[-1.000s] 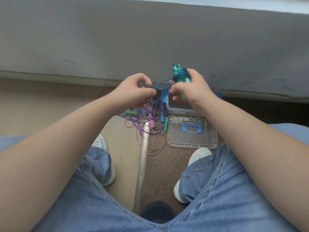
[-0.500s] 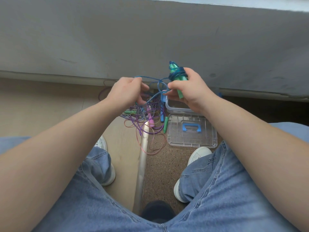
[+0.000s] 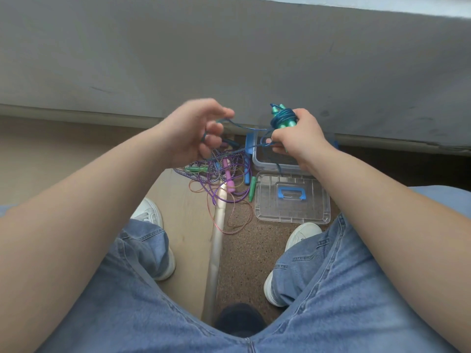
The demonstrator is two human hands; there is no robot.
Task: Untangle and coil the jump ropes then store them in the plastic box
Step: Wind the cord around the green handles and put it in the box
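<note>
- two hands are in view: the left hand [image 3: 193, 131] and the right hand [image 3: 297, 138], both raised above the floor.
- one blue jump rope [image 3: 283, 118] is being worked; its two teal-green handles sit side by side, with blue cord wound round them in several turns.
- the right hand grips that bundle, fingers curled round the handles; the wound cord sits just above its thumb and the handle tips stick up past the fingers.
- the left hand's fingers are curled and pinch a loose loop of the same blue cord; the cord runs from its fingertips across the gap to the right hand's fingers.
- one plastic box [image 3: 275, 161] stands open on the floor, directly below the right hand's fingers; part of it is hidden by that hand.
- one clear lid [image 3: 293, 215] with a blue handle lies flat just nearer the person than the box, apart from both hands.
- one tangle of ropes [image 3: 219, 179] lies on the floor below the left hand's fingers, just beside the box: purple, pink and striped cords, with a pink handle, green handles and a blue handle; how many ropes it holds i cannot tell.
- two white shoes [image 3: 300, 233] and blue jeans [image 3: 331, 289] sit nearer the camera.
- one pale floor strip [image 3: 216, 250] runs under the tangle; a grey wall [image 3: 229, 54] rises behind the hands.
</note>
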